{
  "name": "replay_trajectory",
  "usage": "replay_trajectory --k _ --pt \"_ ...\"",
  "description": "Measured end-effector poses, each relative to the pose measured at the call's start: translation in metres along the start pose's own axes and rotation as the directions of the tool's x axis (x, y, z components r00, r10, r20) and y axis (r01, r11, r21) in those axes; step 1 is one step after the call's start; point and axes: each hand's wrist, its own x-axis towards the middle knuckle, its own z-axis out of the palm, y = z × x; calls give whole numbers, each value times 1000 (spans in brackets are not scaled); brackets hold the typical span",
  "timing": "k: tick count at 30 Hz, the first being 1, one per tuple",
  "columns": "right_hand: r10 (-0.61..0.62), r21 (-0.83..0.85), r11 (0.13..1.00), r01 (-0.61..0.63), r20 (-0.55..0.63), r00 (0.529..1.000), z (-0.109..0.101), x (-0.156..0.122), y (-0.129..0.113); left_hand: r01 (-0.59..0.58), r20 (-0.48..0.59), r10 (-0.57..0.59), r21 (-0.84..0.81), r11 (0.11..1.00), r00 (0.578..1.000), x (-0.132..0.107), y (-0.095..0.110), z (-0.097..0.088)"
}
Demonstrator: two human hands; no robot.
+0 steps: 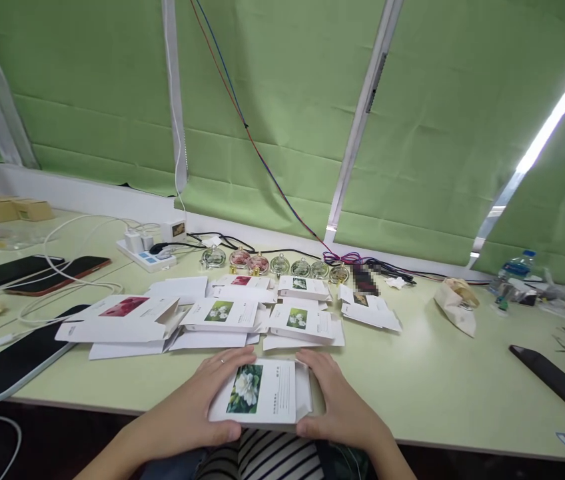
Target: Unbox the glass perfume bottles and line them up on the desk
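Observation:
Both my hands hold a small white carton [262, 393] printed with a white flower, at the front edge of the pale green table [427, 387]. My left hand [197, 403] grips its left side, fingers curled over the top and thumb under the near edge. My right hand [337, 403] clasps the right side the same way. Beyond it lie several flattened white cartons [222, 313] with flower pictures, one with a red flower [125, 308]. A row of small round glass bottles [280, 265] stands behind them.
A power strip with plugs [147, 250] and cables sits at the back left. Two dark phones [37, 272] and a tablet [17, 360] lie on the left. At right are a crumpled paper bag [457, 303], a water bottle [515, 270] and a black flat device [560, 385]. Green blinds hang behind.

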Motion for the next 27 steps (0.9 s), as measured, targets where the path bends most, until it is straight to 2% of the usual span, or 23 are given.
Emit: replay_trajectory --k 4,12,20,27 --pt "3 16 1000 -3 1 1000 -1 0 -1 9 68 -9 7 1000 998 0 1 -7" --pt "-11 62 998 11 0 1000 -3 1 1 40 42 -39 -19 999 998 1 -7 -3" --pt "-48 257 965 47 -3 999 -8 -1 10 41 36 -39 -47 998 999 6 -4 -5" --pt "-25 191 981 12 65 998 -12 1 9 48 49 -45 -60 997 998 5 -4 -4"
